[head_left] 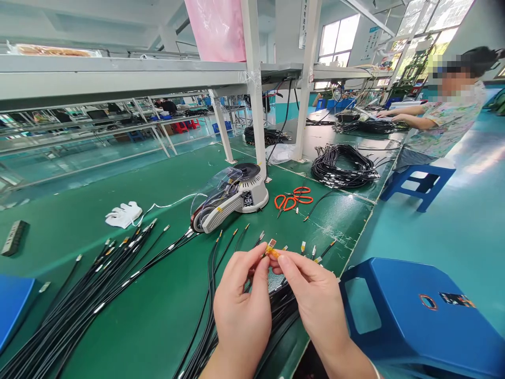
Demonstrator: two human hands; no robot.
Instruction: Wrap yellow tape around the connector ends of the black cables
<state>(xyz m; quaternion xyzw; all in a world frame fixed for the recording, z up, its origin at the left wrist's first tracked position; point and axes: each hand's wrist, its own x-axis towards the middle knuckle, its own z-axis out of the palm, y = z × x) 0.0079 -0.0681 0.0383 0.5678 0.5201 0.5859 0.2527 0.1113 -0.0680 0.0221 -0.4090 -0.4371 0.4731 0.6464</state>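
Note:
Both hands meet over the green table at one small connector (pixel 272 243) with a metal end and amber tape around it. My left hand (pixel 242 302) pinches the connector's cable end between thumb and forefinger. With thumb and fingers closed, my right hand (pixel 315 295) grips the piece of amber tape (pixel 275 253) at the connector. Black cables (pixel 213 268) with metal or amber-wrapped tips lie under and around the hands. Just beyond stands a grey tape dispenser (pixel 236 202). The cable behind the connector is mostly hidden by my fingers.
Orange-handled scissors (pixel 290 202) lie right of the dispenser, before a coiled cable bundle (pixel 343 166). More cables (pixel 106 279) and a white glove (pixel 123 214) are at left. Blue stools (pixel 426 310) stand at right, where a person (pixel 445 116) sits working. White posts (pixel 255 105) support a shelf.

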